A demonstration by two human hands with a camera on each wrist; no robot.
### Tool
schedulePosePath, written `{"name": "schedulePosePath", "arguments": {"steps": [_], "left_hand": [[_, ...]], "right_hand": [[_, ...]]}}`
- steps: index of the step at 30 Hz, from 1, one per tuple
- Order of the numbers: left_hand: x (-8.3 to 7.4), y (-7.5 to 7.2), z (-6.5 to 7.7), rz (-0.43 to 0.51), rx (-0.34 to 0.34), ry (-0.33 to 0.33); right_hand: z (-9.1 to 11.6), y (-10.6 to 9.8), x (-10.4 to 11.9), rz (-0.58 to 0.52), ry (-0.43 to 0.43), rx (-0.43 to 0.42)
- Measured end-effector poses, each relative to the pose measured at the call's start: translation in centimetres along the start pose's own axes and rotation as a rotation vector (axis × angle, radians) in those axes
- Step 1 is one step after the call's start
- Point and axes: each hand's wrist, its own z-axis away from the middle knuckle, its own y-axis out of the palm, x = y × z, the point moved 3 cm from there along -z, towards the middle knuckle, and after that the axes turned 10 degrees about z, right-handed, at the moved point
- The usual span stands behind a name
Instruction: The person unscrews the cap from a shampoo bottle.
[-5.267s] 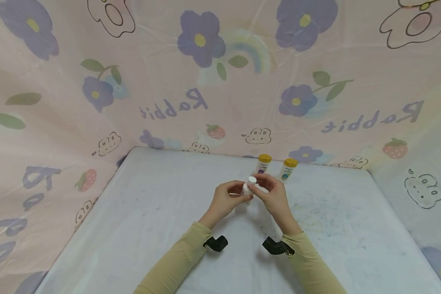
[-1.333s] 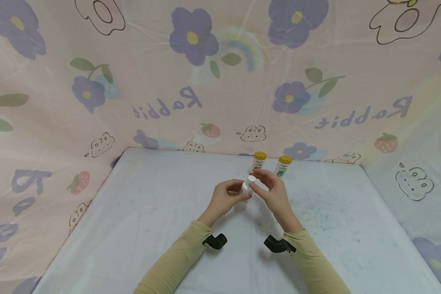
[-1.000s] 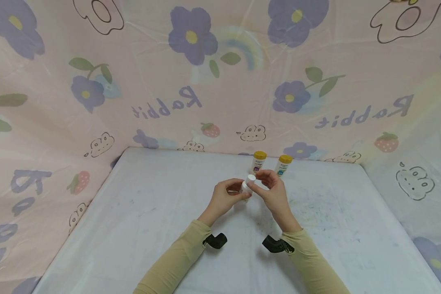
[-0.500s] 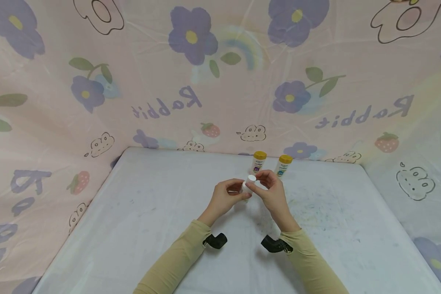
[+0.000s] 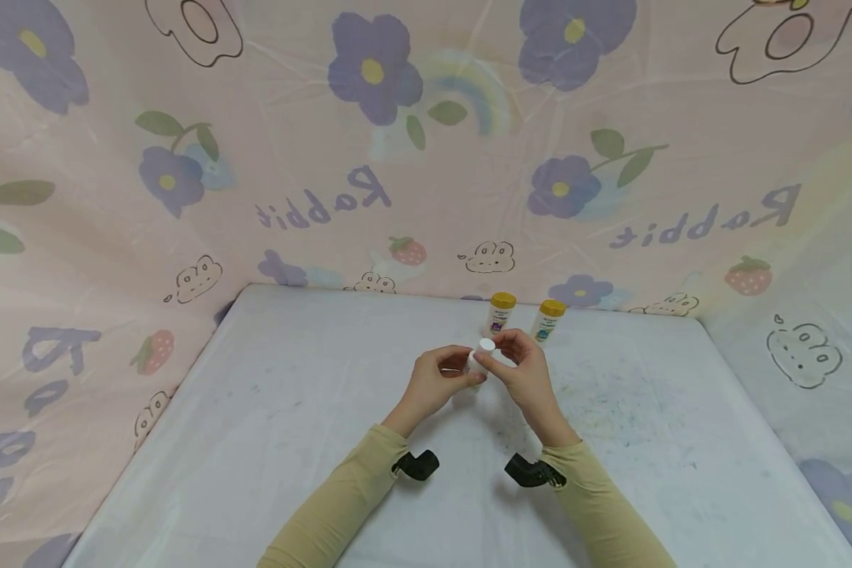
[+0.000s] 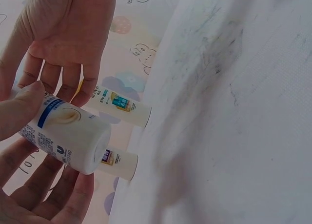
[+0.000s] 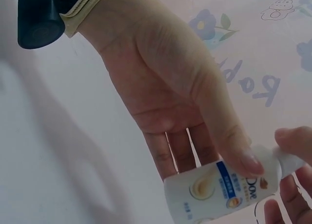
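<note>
Right wrist view alone shows the "Dove" label. Left hand grips the bottle, right hand its cap; yellow-capped bottles stand at one, two o'clock.

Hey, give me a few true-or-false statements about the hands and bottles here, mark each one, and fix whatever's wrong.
1. The left hand grips the white-topped bottle. True.
2. The right hand holds a yellow cap. False: it pinches the white top.
3. The label on the white-topped bottle reads "Dove". True.
4. Both yellow-capped bottles are lying on their sides. False: the purple-marked bottle and the teal-marked bottle stand upright on the table.
5. The left sleeve is beige. True.
</note>
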Motion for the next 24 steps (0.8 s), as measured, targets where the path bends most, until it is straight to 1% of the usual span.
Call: {"name": "schedulePosePath", "arguments": {"steps": [8,15,17,20,24], "left_hand": [[0.1,0.1,-0.1,0.003,0.006,-0.004],[-0.1,0.2,0.0,0.018,0.007,0.005],[-0.1,0.1,0.0,0.015,0.006,0.003],[0.0,0.1,0.1,-0.009,-0.001,0.0],[0.1,0.0,0.1,0.001,-0.004,-0.004]], "right_hand": [[0.1,-0.3,0.3,-0.009,0.034,0.042],[1.2,-0.6,3.1,0.026,0.039,0.066],[1.3,-0.7,3.3,0.035,0.039,0.075],[1.4,-0.8,3.2,0.044,0.03,0.097],[0.9,-0.9,1.5,0.017,0.021,0.115]]}}
